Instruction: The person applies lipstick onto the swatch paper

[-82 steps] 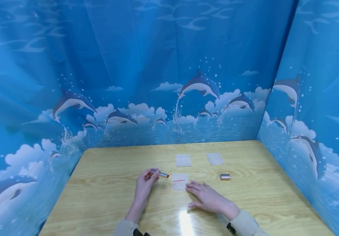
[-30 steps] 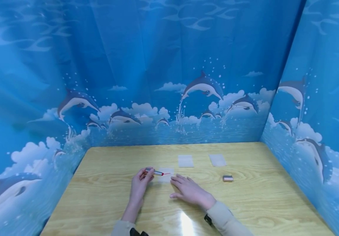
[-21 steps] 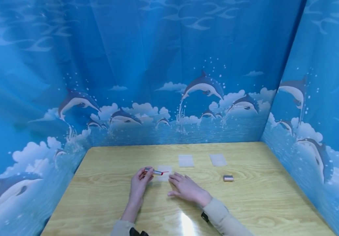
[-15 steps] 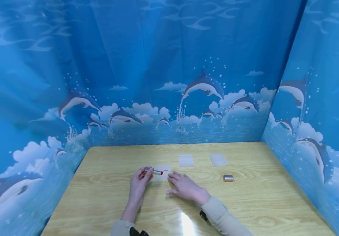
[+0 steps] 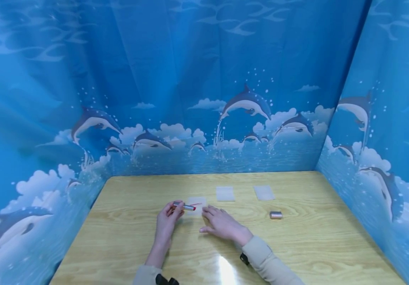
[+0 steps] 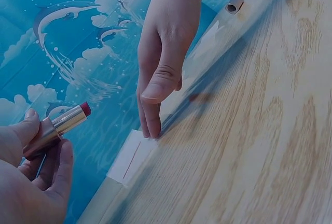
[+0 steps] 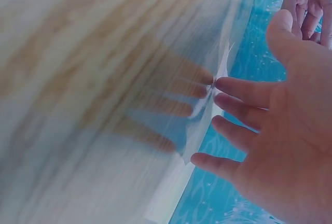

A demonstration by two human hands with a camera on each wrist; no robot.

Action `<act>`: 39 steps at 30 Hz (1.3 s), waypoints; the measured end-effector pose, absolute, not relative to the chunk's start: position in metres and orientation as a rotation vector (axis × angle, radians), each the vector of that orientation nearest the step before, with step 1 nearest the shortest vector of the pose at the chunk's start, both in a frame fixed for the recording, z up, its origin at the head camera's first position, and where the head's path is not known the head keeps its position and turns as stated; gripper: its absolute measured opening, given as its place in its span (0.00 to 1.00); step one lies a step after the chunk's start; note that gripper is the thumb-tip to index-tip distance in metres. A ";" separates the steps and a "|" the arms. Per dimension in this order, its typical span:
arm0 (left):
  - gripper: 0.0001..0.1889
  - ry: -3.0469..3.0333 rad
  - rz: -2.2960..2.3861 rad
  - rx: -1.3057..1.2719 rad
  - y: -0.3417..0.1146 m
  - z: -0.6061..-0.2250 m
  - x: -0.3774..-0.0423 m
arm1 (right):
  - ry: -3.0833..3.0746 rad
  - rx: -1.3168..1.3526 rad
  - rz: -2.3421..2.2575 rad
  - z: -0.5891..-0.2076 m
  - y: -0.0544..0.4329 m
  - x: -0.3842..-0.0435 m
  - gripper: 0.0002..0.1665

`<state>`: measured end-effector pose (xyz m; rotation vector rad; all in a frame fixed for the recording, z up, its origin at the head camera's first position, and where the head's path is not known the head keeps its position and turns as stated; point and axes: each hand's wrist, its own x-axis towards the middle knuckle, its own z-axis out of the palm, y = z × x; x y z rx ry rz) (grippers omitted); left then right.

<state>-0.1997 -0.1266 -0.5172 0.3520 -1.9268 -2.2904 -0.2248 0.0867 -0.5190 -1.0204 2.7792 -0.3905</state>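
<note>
My left hand (image 5: 166, 222) grips an uncapped lipstick (image 6: 70, 120) by its metallic base, the red tip extended and pointing right. In the head view that tip overlaps a small white square sheet (image 5: 199, 200) bearing a red stroke; the left wrist view shows it raised above the table. My right hand (image 5: 223, 224) lies palm down with fingers straight, fingertips (image 7: 220, 84) at the sheet's near right edge, thumb spread toward me. Farther right on the table lies the lipstick cap (image 5: 275, 215), on its side with its hollow end visible in the left wrist view.
Two more white squares (image 5: 225, 193) (image 5: 264, 192) lie farther back on the wood-grain table (image 5: 126, 221), apart from each other. A blue curtain (image 5: 176, 154) printed with dolphins hangs along the table's back and sides. Glare shows near the front.
Compared with 2.7 seconds ago, the marked sheet has slid left and away from me, with my right hand moving alongside. My left hand has shifted slightly left, still holding the lipstick.
</note>
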 end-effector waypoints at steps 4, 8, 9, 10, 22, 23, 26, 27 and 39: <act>0.23 -1.911 -2.302 0.350 -0.127 -0.517 -0.199 | 2.781 -1.032 -0.419 -0.519 0.087 -0.225 0.46; 0.23 -1.899 -2.301 0.342 -0.127 -0.518 -0.200 | 2.786 -1.051 -0.434 -0.519 0.088 -0.225 0.46; 0.23 -1.897 -2.302 0.342 -0.127 -0.518 -0.200 | 2.786 -1.054 -0.434 -0.519 0.088 -0.226 0.46; 0.23 -1.903 -2.297 0.340 -0.127 -0.517 -0.200 | 2.787 -1.057 -0.434 -0.519 0.089 -0.226 0.46; 0.23 -1.931 -2.282 0.353 -0.127 -0.517 -0.199 | 2.787 -1.074 -0.502 -0.517 0.107 -0.226 0.44; 0.23 -1.937 -2.279 0.349 -0.127 -0.517 -0.199 | 2.786 -1.067 -0.512 -0.517 0.109 -0.226 0.44; 0.23 -1.945 -2.276 0.357 -0.126 -0.518 -0.200 | 2.799 -1.055 -0.535 -0.519 0.118 -0.229 0.43; 0.22 -1.945 -2.277 0.359 -0.126 -0.518 -0.200 | 2.800 -1.045 -0.543 -0.519 0.121 -0.230 0.43; 0.23 -1.969 -2.276 0.341 -0.123 -0.519 -0.200 | 2.865 -0.899 -0.599 -0.516 0.156 -0.244 0.42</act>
